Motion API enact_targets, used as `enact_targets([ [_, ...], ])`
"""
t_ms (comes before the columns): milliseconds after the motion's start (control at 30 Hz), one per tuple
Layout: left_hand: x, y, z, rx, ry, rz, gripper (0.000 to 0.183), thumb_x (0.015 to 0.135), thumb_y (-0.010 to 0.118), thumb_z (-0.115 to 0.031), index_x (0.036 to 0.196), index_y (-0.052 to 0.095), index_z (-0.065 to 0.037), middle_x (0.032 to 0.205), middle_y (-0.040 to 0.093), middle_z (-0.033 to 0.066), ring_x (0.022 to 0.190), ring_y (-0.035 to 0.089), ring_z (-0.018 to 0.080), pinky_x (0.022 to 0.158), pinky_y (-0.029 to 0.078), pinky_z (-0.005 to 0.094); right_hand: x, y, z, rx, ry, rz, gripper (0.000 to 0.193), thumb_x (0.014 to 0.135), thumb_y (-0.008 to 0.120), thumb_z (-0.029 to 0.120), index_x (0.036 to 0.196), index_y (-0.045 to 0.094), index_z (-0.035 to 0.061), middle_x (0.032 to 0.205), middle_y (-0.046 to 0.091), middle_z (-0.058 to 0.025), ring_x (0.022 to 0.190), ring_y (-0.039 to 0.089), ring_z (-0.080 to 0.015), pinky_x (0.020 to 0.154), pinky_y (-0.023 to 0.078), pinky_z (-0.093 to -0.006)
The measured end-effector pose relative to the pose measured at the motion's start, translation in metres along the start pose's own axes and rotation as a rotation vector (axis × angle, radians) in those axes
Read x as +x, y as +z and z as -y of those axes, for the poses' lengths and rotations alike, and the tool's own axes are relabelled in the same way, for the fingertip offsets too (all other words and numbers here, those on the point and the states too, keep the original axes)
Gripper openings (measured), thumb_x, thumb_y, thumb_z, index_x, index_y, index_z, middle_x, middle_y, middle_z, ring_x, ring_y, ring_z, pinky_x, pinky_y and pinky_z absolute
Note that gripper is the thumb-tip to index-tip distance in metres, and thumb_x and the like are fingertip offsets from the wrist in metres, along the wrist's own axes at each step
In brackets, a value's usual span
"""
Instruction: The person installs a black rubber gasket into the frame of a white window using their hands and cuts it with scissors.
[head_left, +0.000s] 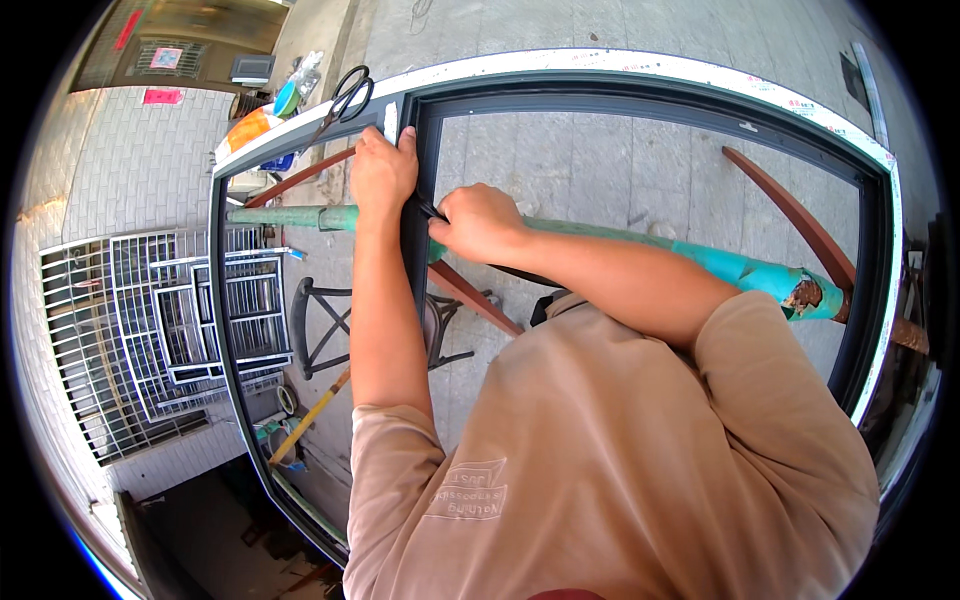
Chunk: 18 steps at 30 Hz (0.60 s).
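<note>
A large dark grey window frame [640, 82], with white printed film along its outer edge, lies in front of me. Its divider bar [414, 255] runs toward me between the two openings. My left hand [384, 172] is closed over the far end of this bar, thumb along its top; its other fingertips are partly hidden. Just nearer and to the right, my right hand [482, 222] pinches a black rubber strip [425, 207] against the bar. More of the strip trails below my right forearm. Black-handled scissors [350, 96] rest on the far left frame edge.
A green-wrapped pole [660, 243] and reddish-brown bars [800, 215] lie beneath the frame. A dark stool or chair [325, 325] stands below the left opening. Metal grilles [215, 320] are at the left by a tiled wall [130, 160]. Orange and white bags [248, 130] sit beyond the far left corner.
</note>
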<state>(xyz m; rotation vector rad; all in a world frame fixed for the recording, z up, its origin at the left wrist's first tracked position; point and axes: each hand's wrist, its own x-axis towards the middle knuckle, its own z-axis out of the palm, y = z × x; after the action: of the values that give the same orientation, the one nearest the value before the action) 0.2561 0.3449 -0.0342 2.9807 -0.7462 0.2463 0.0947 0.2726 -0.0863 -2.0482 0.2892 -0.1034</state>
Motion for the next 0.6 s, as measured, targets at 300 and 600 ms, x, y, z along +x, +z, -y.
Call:
enact_targets([
  [300, -0.007, 0.006, 0.005, -0.047, 0.023, 0.055, 0.073, 0.106, 0.069, -0.037, 0.157, 0.045, 0.010, 0.137, 0.066, 0.0371, 0.126, 0.068, 0.0544, 0.108, 0.056, 0.0582, 0.003, 0.002, 0.001, -0.050, 0.029, 0.002, 0.037, 0.092, 0.075, 0.040, 0.081, 0.081, 0.0056, 0.083, 0.079, -0.0194, 0.084, 0.078, -0.0426, 0.080, 0.063, -0.0546],
  [600, -0.007, 0.004, 0.016, -0.122, 0.081, 0.104, 0.075, 0.104, 0.070, -0.035, 0.157, 0.042, 0.010, 0.140, 0.064, 0.0382, 0.129, 0.067, 0.0543, 0.108, 0.057, 0.0581, 0.007, 0.005, -0.003, -0.100, 0.006, -0.040, 0.039, 0.093, 0.071, 0.040, 0.077, 0.079, 0.0045, 0.076, 0.075, -0.0207, 0.079, 0.076, -0.0436, 0.077, 0.061, -0.0547],
])
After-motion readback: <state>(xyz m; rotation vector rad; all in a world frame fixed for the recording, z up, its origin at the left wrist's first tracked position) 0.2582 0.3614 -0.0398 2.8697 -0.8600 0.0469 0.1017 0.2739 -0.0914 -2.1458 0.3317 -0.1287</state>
